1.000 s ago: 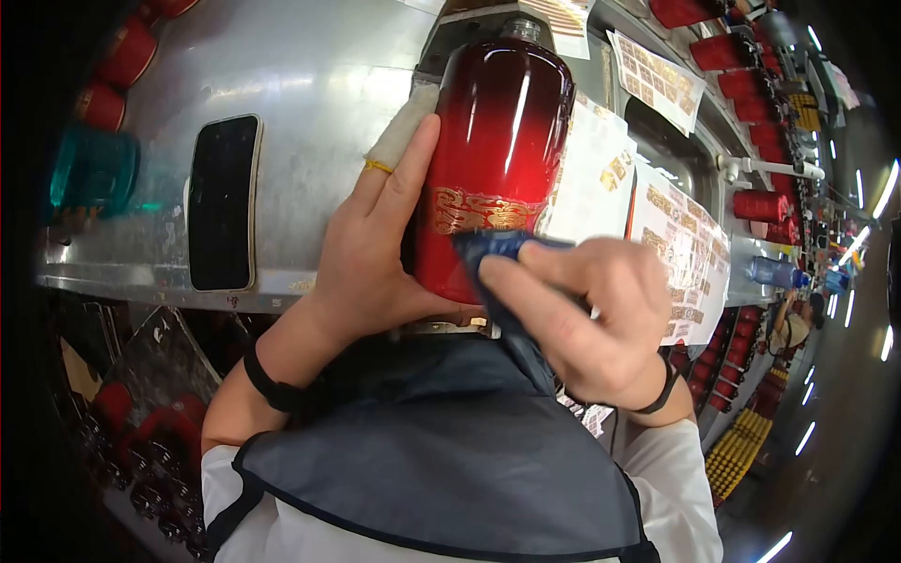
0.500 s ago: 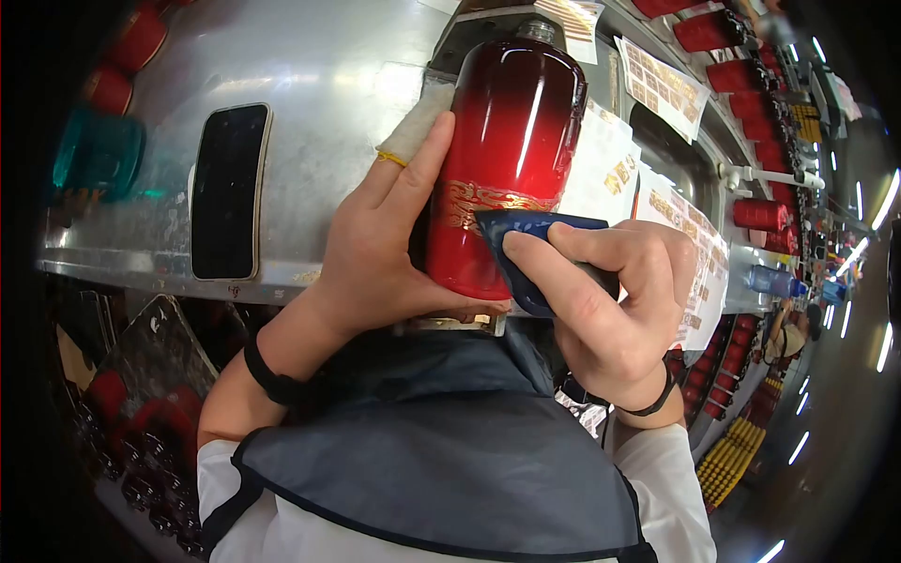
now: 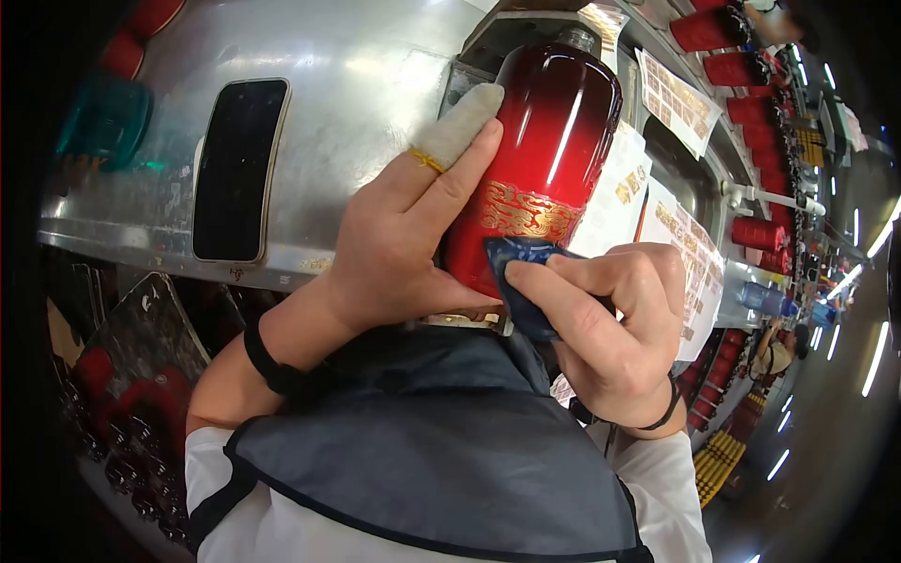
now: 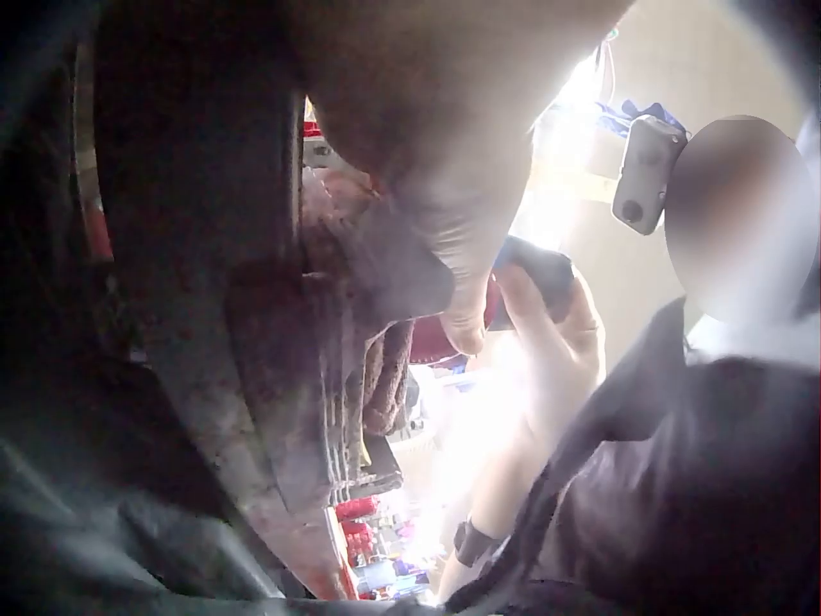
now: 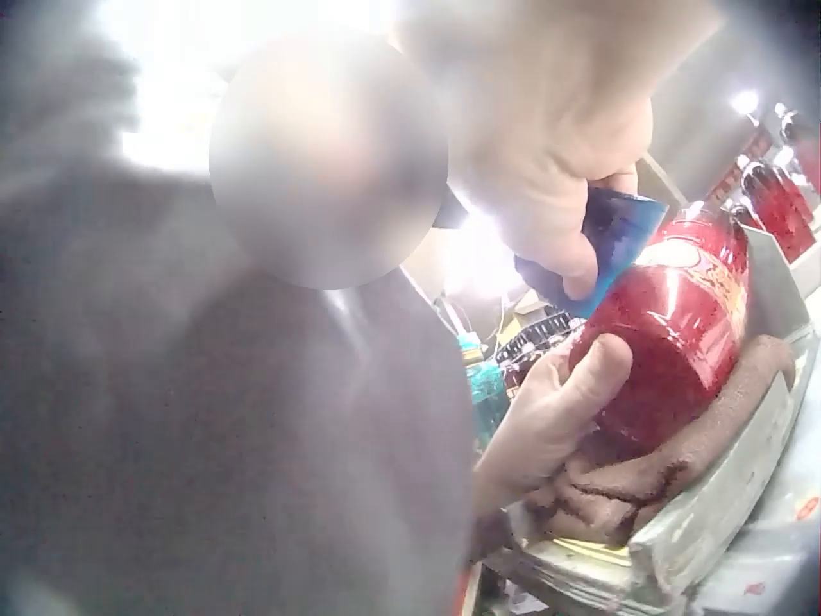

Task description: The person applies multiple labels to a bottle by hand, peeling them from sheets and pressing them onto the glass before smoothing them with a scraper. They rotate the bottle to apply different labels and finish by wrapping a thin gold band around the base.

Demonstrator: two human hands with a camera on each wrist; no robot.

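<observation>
A glossy red bottle (image 3: 563,122), darker toward its neck, lies with its base toward the person. Around its lower part runs a gold ornamental band (image 3: 530,211). My left hand (image 3: 385,239) grips the bottle, fingers along its left side and thumb at the base. One finger wears a pale cloth cover (image 3: 460,131) tied with a yellow band. My right hand (image 3: 615,324) pinches a dark blue folded sheet (image 3: 519,255) between thumb and fingers, its edge against the bottle at the gold band. Beneath the bottle, the right wrist view shows a brown towel (image 5: 719,424) in a metal cradle (image 5: 699,533).
A phone (image 3: 241,169) lies on the metal table (image 3: 347,103) at the left, near a teal container (image 3: 108,117). Printed sheets with gold patterns (image 3: 680,103) lie right of the bottle. Red bottles (image 3: 732,70) line the far right side.
The bottle and left hand appear shifted right in the head view, along with the phone. The blue sheet has moved along the bottle near the gold band, and more of the band shows now.
</observation>
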